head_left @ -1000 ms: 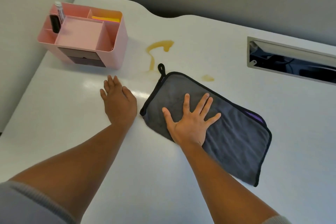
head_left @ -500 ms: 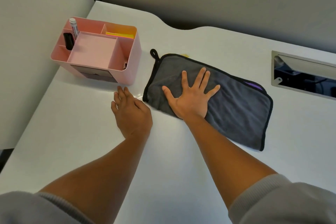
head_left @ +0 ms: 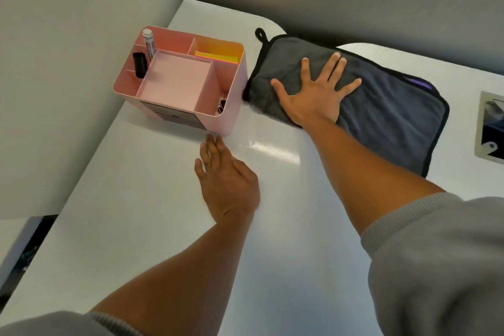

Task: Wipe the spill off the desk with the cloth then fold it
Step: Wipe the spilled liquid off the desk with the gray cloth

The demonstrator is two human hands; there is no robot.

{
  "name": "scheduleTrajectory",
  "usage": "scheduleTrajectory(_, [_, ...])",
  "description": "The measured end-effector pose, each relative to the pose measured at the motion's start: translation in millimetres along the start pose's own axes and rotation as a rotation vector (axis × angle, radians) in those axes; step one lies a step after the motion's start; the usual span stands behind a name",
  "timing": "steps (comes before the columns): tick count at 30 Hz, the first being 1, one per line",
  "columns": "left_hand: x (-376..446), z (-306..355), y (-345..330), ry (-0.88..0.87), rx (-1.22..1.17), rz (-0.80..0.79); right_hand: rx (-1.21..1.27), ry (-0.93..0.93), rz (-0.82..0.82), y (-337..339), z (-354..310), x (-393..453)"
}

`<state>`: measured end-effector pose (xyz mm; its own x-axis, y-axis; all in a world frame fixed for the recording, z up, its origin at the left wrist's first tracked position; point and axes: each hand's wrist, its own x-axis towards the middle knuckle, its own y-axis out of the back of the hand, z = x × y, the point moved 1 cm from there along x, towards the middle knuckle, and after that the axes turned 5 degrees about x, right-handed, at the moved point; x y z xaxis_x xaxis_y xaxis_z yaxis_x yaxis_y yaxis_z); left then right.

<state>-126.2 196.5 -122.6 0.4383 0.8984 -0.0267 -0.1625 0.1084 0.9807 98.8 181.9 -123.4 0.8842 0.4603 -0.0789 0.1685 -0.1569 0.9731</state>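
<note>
A dark grey cloth [head_left: 387,117] with black trim and a hanging loop lies flat on the white desk [head_left: 136,213], near the desk's curved back edge. My right hand [head_left: 313,90] presses flat on the cloth's left half, fingers spread, gripping nothing. My left hand [head_left: 226,180] rests palm down on the bare desk, in front of the cloth and just short of the pink organiser. No yellow spill shows anywhere; the desk area under the cloth is hidden.
A pink desk organiser [head_left: 234,106] stands right beside the cloth's left edge, holding a marker, sticky notes and binder clips. A metal-framed cable slot [head_left: 491,128] is cut into the desk at the far right. Grey partition walls close the left and back.
My right hand has pushed the cloth away from me over the yellow spill, which is no longer visible. The cloth now lies beside the organiser. My left hand stayed flat on the desk.
</note>
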Motion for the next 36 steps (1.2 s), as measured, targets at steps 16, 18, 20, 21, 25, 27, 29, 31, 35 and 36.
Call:
scheduleTrajectory(16, [2,0,0,-0.007,-0.033,0.030,0.018,0.181,-0.014,31,102,47])
scheduleTrajectory(18, [2,0,0,-0.007,-0.037,0.031,-0.001,0.040,0.017,36,135,44])
scheduleTrajectory(20, [2,0,0,-0.009,-0.033,0.024,0.000,-0.092,0.049,41,168,36])
scheduleTrajectory(21, [2,0,0,-0.008,-0.032,0.022,0.008,-0.146,0.058,43,181,31])
scheduleTrajectory(25, [0,2,3,-0.009,-0.028,0.013,0.032,-0.290,0.072,43,192,19])
scheduleTrajectory(27, [0,3,3,-0.006,-0.023,0.005,0.046,-0.320,0.079,41,177,18])
scheduleTrajectory(29, [0,3,3,0.001,-0.020,-0.003,0.054,-0.313,0.071,36,155,16])
scheduleTrajectory(31, [0,4,3,0.003,-0.015,-0.010,0.063,-0.247,0.056,30,127,13])
scheduleTrajectory(35, [0,4,4,-0.001,-0.003,-0.009,0.043,-0.066,0.026,17,67,6])
scheduleTrajectory(36, [0,3,4,-0.001,-0.001,-0.009,0.033,-0.028,0.017,14,54,4])
